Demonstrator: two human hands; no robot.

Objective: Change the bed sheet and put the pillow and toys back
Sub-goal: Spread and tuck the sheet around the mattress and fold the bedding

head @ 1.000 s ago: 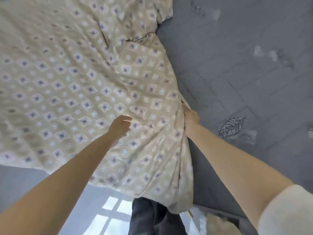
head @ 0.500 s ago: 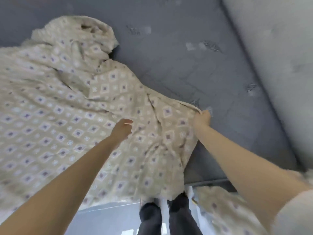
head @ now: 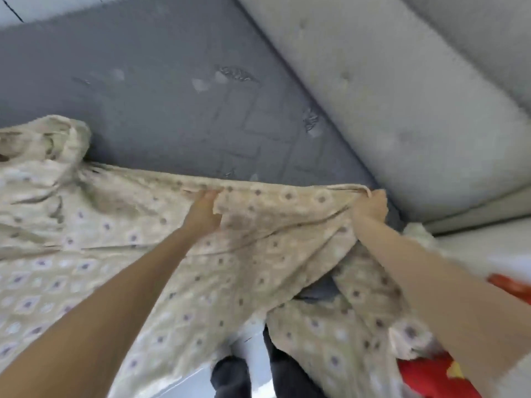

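plainly, the beige bed sheet [head: 258, 254] printed with small purple-grey diamonds is soft, light stuff. it sags, creases and bunches wherever nothing pulls it, so it will drape rather than hold a shape. i'd judge it is best taken along its hemmed far edge and at the corner, where the cloth is thickest and least likely to slip through the fingers. it lies heaped over the near part of the grey quilted mattress [head: 172, 96], its near side hanging off the bed towards the floor, its far edge drawn in a line between the two hands. the left hand [head: 202, 215] has its grip closed on that edge near the middle, fingers curled over the top and a fold tucked by the thumb. the right hand [head: 369, 209], just beside the pale grey tufted headboard [head: 388, 96], is clenched round the gathered corner hem. a red cloth thing [head: 431, 377] with yellow on it sits at the near right, too blurred to name.
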